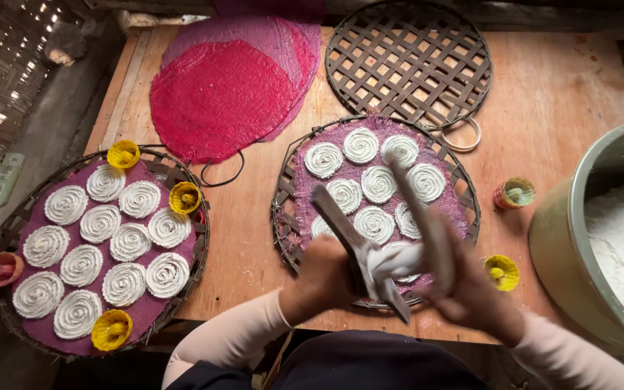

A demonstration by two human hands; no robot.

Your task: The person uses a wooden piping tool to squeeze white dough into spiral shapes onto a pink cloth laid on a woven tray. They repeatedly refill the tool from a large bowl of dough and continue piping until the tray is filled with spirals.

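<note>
My left hand (321, 278) and my right hand (471, 285) each grip one wooden handle of a hand press (377, 253) whose middle is smeared with white dough. The press hangs over the near edge of a round woven tray (283, 195) lined with purple cloth. Several white dough spirals (361, 144) lie on that cloth. My hands and the press hide the spirals at the tray's near side.
A second lined tray (182, 170) on the left is full of spirals, with small yellow cups (123, 154) on its rim. Red mesh sheets (218, 94) and a bare woven tray (407, 61) lie farther back. A large pot (568, 238) of white dough stands right.
</note>
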